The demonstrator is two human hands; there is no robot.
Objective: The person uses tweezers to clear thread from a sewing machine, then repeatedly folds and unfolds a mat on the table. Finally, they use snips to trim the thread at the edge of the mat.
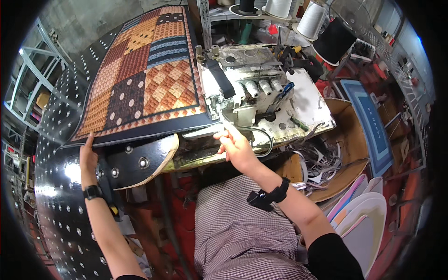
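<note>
A patchwork-patterned mat (156, 86) in brown, orange and black lies on the table with a black border along its near edge. My left hand (88, 156) is at its near left corner, one finger stretched onto the edge and the others partly curled. At its near right corner, my right hand (237, 148) points its index finger at the edge, just below the sewing head. Its other fingers are loosely bent, with nothing visible gripped. The industrial sewing machine (254, 86) stands lit beside the mat's right edge; its needle is too hard to make out.
A black table (60, 196) studded with metal balls extends left. Blue-handled snips (285, 89) and a green-handled tool (298, 123) lie on the machine. Thread cones (310, 21) stand behind. Right are a cardboard box (347, 126) of trimmings, a blue mat (368, 123) and stacked pale mats (364, 224).
</note>
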